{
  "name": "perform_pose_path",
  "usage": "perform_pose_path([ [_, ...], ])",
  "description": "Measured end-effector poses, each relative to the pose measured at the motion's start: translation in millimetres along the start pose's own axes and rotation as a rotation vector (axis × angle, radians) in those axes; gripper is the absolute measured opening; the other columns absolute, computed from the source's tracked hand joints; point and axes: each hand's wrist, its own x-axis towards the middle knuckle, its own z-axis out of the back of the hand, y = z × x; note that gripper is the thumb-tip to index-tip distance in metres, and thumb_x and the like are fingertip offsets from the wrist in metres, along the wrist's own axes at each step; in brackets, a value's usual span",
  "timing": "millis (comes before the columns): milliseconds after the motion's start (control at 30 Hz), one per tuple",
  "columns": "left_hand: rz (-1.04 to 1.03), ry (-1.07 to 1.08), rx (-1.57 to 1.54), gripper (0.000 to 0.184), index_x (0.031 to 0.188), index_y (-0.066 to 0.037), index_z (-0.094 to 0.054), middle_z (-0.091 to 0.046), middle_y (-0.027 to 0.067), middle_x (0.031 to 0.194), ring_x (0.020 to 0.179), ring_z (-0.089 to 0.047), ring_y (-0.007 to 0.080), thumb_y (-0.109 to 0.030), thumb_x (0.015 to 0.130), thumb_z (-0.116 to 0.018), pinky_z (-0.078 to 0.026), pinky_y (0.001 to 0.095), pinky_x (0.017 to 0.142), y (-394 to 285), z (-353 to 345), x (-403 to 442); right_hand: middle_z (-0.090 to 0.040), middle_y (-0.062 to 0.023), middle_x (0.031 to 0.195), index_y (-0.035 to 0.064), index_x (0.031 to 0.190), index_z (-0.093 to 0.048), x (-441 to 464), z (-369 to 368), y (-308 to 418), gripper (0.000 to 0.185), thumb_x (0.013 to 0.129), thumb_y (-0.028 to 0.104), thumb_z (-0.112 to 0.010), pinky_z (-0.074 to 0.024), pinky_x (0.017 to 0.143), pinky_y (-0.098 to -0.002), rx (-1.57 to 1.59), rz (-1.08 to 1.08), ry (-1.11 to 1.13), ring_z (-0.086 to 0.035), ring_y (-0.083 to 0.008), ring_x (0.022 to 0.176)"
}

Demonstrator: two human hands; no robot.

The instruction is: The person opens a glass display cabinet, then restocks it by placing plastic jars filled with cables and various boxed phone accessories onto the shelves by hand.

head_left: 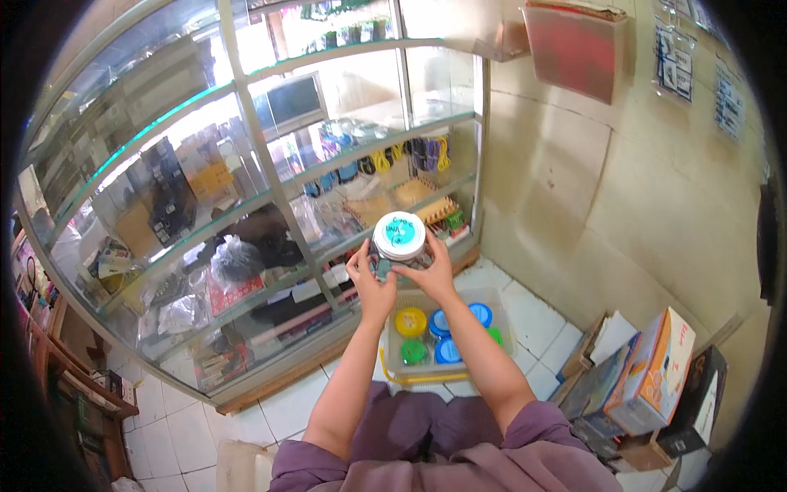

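A jar [400,234] with a white lid and a turquoise, handwritten label is held up in front of the glass cabinet. My left hand [371,283] grips its left side, fingers curled round it. On the other side my right hand [429,269] holds the jar, its thumb near the lower front. Most of the jar's body is hidden by the lid and my hands. Below my forearms, a clear plastic bin [393,361] on the floor holds several jars with yellow, green and blue lids.
A glass display cabinet [283,197] with crowded shelves stands ahead and left. Boxes [653,373] are stacked at the lower right against the wall. A red-filled container [576,51] and small packets [674,66] hang on the wall. A pale stool [242,466] is at the bottom left.
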Motion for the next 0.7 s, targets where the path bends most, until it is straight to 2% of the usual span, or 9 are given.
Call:
perform_pose_path([
  [100, -0.145, -0.122, -0.019, 0.066, 0.134, -0.002, -0.038, -0.039, 0.0192, 0.124, 0.113, -0.049, 0.0326, 0.002, 0.073, -0.062, -0.041, 0.0411, 0.096, 20, -14, 52, -0.050, -0.0139, 0.116, 0.0113, 0.143, -0.043, 53, -27, 3, 0.103, 0.055, 0.031, -0.092, -0.0433, 0.094, -0.0391, 0.078, 0.111, -0.062, -0.051, -0.0285, 0.110],
  [167, -0.174, -0.164, 0.165, 0.064, 0.129, 0.002, -0.038, -0.042, 0.0196, 0.124, 0.115, -0.050, 0.0344, -0.005, 0.074, -0.071, -0.042, 0.0415, 0.099, 28, -18, 80, -0.050, -0.0153, 0.114, 0.0116, 0.144, -0.042, 78, -46, 2, 0.103, 0.055, 0.032, -0.091, -0.0429, 0.095, -0.0397, 0.001, 0.014, -0.033, -0.051, -0.0297, 0.110],
  [200, -0.199, -0.173, 0.170, 0.064, 0.129, 0.002, -0.038, -0.042, 0.0196, 0.124, 0.115, -0.050, 0.0344, -0.005, 0.074, -0.071, -0.042, 0.0415, 0.099, 37, -21, 90, -0.050, -0.0138, 0.108, 0.0070, 0.143, -0.043, 88, -62, -15, 0.104, 0.056, 0.039, -0.092, -0.0444, 0.086, -0.0380, -0.017, 0.100, -0.080, -0.052, -0.0267, 0.097],
  [267, -0.183, -0.204, 0.252, 0.071, 0.127, 0.004, -0.038, -0.046, 0.0217, 0.121, 0.115, -0.049, 0.0371, -0.013, 0.070, -0.076, -0.040, 0.0438, 0.100, 61, -24, 111, -0.050, -0.0139, 0.107, 0.0083, 0.142, -0.044, 102, -82, -19, 0.104, 0.055, 0.039, -0.092, -0.0448, 0.086, -0.0378, -0.007, 0.026, -0.052, -0.053, -0.0269, 0.097],
  [467, -0.173, -0.063, 0.356, 0.090, 0.142, 0.007, -0.023, -0.037, 0.0294, 0.136, 0.129, -0.036, 0.0453, -0.013, 0.071, -0.074, -0.032, 0.0463, 0.109, 72, -8, 134, -0.051, -0.0184, 0.116, 0.0100, 0.144, -0.042, 115, -113, -28, 0.099, 0.062, 0.041, -0.088, -0.0435, 0.096, -0.0400, 0.013, -0.056, -0.041, -0.053, -0.0332, 0.114],
  [533, -0.160, -0.090, 0.443, 0.089, 0.146, 0.007, -0.017, -0.034, 0.0300, 0.139, 0.131, -0.034, 0.0451, -0.008, 0.076, -0.070, -0.029, 0.0455, 0.111, 96, -5, 147, -0.050, -0.0204, 0.120, 0.0102, 0.145, -0.040, 119, -118, -49, 0.096, 0.066, 0.040, -0.086, -0.0449, 0.095, -0.0394, -0.076, 0.142, 0.074, -0.052, -0.0358, 0.117],
  [600, -0.159, -0.145, 0.416, 0.083, 0.147, 0.007, -0.020, -0.038, 0.0286, 0.133, 0.127, -0.038, 0.0443, -0.004, 0.079, -0.066, -0.030, 0.0458, 0.109, 105, -7, 154, -0.047, -0.0235, 0.132, 0.0127, 0.149, -0.034, 126, -128, -71, 0.094, 0.071, 0.036, -0.083, -0.0446, 0.096, -0.0394, -0.155, 0.222, 0.095, -0.052, -0.0356, 0.119],
  [667, 0.093, -0.263, 0.510, 0.075, 0.144, 0.005, -0.030, -0.042, 0.0249, 0.123, 0.119, -0.043, 0.0424, -0.001, 0.079, -0.065, -0.033, 0.0471, 0.104, 115, -8, 160, -0.043, -0.0223, 0.143, 0.0134, 0.152, -0.027, 137, -138, -82, 0.096, 0.074, 0.031, -0.081, -0.0420, 0.100, -0.0401, 0.150, 0.194, 0.384, -0.049, -0.0338, 0.125],
  [700, 0.143, -0.324, 0.515, 0.065, 0.138, 0.003, -0.041, -0.041, 0.0217, 0.118, 0.112, -0.046, 0.0399, 0.001, 0.077, -0.064, -0.036, 0.0467, 0.100, 98, -9, 159, -0.042, -0.0199, 0.146, 0.0135, 0.153, -0.021, 139, -142, -83, 0.097, 0.075, 0.026, -0.079, -0.0413, 0.101, -0.0400, 0.053, 0.205, 0.422, -0.047, -0.0342, 0.129],
])
